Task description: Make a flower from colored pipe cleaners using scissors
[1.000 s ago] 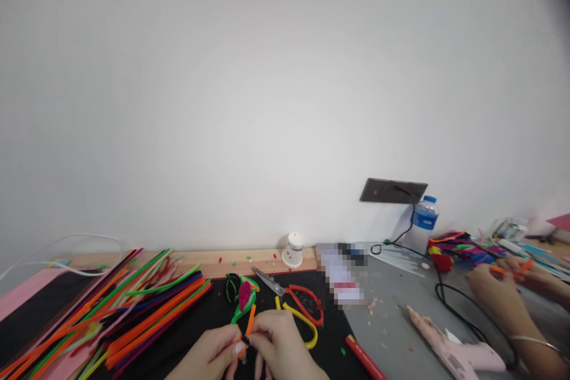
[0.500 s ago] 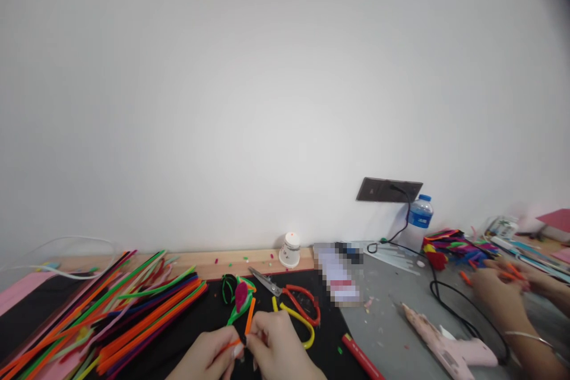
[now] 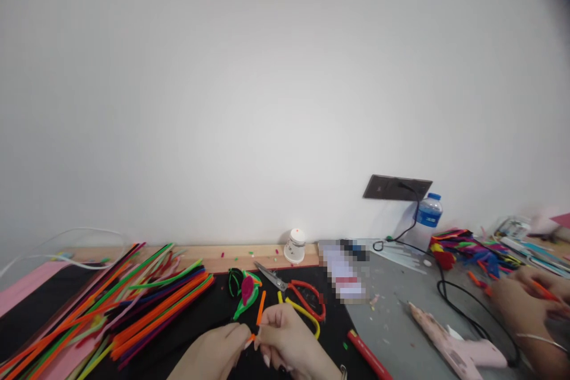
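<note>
Close together over the black mat, my left hand [image 3: 219, 347] and my right hand [image 3: 287, 338] pinch one orange pipe cleaner [image 3: 261, 309]. Its free end sticks up between them; the bent part is mostly hidden by my fingers. Just beyond lies a green and magenta pipe-cleaner piece [image 3: 247, 292]. Red-handled scissors [image 3: 307, 297] rest past my right hand, blades pointing to the upper left. Yellow handles [image 3: 307, 316] show beside that hand, partly covered by it.
Many coloured pipe cleaners [image 3: 164, 309] lie at left. A white paper cup [image 3: 294, 246] stands by the wall. Rightward are a pixelated phone-like item [image 3: 342, 273], a red tool handle [image 3: 367, 353], a pink glue gun [image 3: 458, 341], its black cord, a water bottle [image 3: 428, 217] and another person's hands [image 3: 521, 303].
The scene has shifted slightly to the right in the view. My left hand has turned further over the orange pipe cleaner, hiding more of it. The other person's hands have moved right.
</note>
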Available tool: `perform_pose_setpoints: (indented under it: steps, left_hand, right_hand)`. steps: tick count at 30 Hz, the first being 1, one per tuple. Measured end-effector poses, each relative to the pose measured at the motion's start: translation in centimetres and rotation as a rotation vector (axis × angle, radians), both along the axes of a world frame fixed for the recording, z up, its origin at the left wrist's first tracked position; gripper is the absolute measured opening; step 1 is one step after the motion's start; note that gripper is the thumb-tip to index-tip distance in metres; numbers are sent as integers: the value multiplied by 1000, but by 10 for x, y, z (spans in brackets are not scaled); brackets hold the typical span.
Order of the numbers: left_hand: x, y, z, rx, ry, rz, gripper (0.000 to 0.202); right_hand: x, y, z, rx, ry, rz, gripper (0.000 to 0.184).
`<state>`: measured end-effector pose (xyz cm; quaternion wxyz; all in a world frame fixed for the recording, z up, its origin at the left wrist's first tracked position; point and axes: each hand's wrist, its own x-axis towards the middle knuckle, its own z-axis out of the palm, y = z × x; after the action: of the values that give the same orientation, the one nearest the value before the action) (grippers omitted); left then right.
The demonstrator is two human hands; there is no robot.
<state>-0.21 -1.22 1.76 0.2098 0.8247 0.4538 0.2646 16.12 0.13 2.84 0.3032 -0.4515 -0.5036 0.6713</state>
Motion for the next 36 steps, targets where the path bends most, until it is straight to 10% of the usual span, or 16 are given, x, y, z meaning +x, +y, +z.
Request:
perform_pose_setpoints:
  steps: [9, 14, 22, 31, 36]
  left_hand:
    - [-1, 7, 3, -826, -769, -97, 34]
    - [1, 8, -7, -981, -918, -168, 36]
    - [6, 8, -17, -958, -901, -149, 39]
    - [7, 10, -29, -807, -761, -123, 42]
    - [7, 4, -10, -550, -489, -66, 32]
  right_hand:
    - [28, 17, 13, 306, 114, -251, 16]
    - [18, 9, 18, 415, 167, -152, 25]
    - [5, 0, 13, 373, 4, -82, 8]
    - [6, -2, 20, 678, -245, -29, 12]
    - [9, -4, 23, 824, -375, 24, 11]
